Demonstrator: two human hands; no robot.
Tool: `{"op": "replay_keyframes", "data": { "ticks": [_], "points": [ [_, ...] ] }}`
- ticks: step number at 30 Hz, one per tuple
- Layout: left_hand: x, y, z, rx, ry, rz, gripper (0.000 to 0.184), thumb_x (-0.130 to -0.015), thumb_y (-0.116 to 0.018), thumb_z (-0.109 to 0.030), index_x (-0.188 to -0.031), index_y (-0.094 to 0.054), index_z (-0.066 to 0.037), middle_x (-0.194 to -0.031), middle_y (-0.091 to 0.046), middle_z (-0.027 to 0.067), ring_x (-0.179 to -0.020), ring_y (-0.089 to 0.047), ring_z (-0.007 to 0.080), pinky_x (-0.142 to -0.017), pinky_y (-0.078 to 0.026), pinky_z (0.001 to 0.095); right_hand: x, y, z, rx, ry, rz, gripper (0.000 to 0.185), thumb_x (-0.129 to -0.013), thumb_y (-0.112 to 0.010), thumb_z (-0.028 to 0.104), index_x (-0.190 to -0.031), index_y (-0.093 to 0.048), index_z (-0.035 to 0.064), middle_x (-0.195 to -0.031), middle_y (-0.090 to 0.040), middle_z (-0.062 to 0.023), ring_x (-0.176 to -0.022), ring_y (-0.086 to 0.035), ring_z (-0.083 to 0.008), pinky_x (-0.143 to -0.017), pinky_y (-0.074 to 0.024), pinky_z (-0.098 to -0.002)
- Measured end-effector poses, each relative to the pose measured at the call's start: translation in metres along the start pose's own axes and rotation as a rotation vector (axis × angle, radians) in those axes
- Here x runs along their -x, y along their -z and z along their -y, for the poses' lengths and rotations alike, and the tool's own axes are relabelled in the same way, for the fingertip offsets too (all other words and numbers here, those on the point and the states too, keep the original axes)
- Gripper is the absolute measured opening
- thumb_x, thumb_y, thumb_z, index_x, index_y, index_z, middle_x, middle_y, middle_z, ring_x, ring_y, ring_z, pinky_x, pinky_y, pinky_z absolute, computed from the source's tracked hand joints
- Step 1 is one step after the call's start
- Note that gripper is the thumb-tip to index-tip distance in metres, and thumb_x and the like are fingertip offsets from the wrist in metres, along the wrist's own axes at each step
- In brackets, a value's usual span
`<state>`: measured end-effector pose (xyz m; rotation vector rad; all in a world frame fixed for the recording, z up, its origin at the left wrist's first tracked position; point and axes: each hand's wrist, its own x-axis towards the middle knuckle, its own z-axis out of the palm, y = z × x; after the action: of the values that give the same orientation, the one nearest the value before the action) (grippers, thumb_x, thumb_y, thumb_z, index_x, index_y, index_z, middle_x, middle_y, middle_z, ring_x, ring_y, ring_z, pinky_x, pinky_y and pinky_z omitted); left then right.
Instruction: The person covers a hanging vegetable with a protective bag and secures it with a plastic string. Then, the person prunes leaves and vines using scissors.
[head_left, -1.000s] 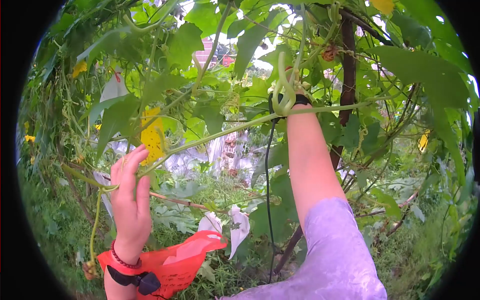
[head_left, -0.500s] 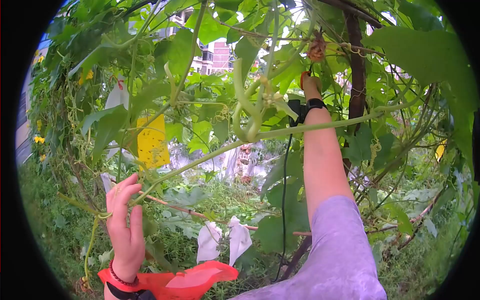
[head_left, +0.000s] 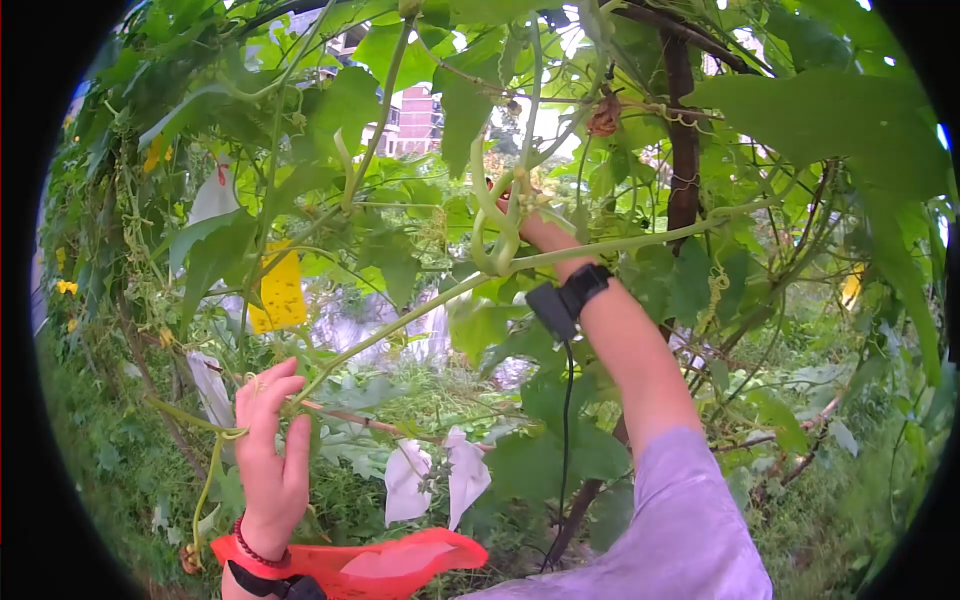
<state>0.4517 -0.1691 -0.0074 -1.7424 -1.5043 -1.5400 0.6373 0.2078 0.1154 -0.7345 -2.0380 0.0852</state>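
My left hand [head_left: 268, 465] is raised at the lower left, fingers and thumb stretched upward against a long green vine stem [head_left: 400, 325]. The stem passes by the fingers without being gripped. From that wrist hangs a red bag [head_left: 400, 562]. My right hand [head_left: 545, 232] is reaching up behind a cluster of curled green stems [head_left: 492, 215] at the centre. Its fingers are mostly hidden by those stems. A small reddish-orange piece shows at the fingers, but I cannot make out what it is.
A yellow speckled card [head_left: 280, 292] hangs among leaves at the left. Two white bags [head_left: 407, 482] hang below centre, and another white bag [head_left: 213, 195] is at the upper left. A dark post [head_left: 683, 140] stands at the right, and a black cable [head_left: 566, 440] runs down from my right wrist.
My right hand has come down and left, from beside the brown withered clump to behind the curled stems. My left hand has shifted slightly right in view, still against the vine.
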Motion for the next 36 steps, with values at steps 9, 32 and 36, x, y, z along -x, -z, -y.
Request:
{"op": "replay_keyframes", "data": {
  "ticks": [9,32,36],
  "points": [
    [-0.001,0.002,0.003,0.152,-0.107,-0.004,0.017,-0.076,-0.052,0.001,-0.092,-0.054,0.000,-0.103,-0.058,0.0141,-0.103,-0.049,0.0314,-0.091,-0.035,0.0409,0.070,0.025,0.023,-0.408,-0.181,-0.106,0.043,-0.077,-0.063,0.036,-0.101,-0.060,-0.0001,-0.079,-0.064,-0.0119,-0.069,-0.059,-0.0163,-0.064,-0.0446,-0.0291],
    [0.007,0.037,-0.008,0.086,-0.107,-0.026,0.014,-0.076,-0.054,0.000,-0.090,-0.055,-0.001,-0.102,-0.060,0.0128,-0.099,-0.050,0.0323,-0.086,-0.038,0.0407,-0.064,0.092,0.088,-0.875,-0.202,0.060,0.043,-0.077,-0.066,0.035,-0.102,-0.054,0.0020,-0.064,-0.049,-0.0022,-0.044,-0.047,-0.0131,-0.043,-0.0430,-0.0264],
    [0.011,0.042,-0.011,0.033,-0.116,-0.033,0.014,-0.076,-0.054,0.000,-0.090,-0.055,-0.001,-0.102,-0.060,0.0137,-0.100,-0.049,0.0327,-0.086,-0.038,0.0412,-0.074,0.084,0.073,-0.869,-0.244,-0.041,0.044,-0.076,-0.067,0.033,-0.104,-0.053,0.0019,-0.065,-0.051,-0.0032,-0.047,-0.050,-0.0134,-0.044,-0.0434,-0.0267]
  ]
}}
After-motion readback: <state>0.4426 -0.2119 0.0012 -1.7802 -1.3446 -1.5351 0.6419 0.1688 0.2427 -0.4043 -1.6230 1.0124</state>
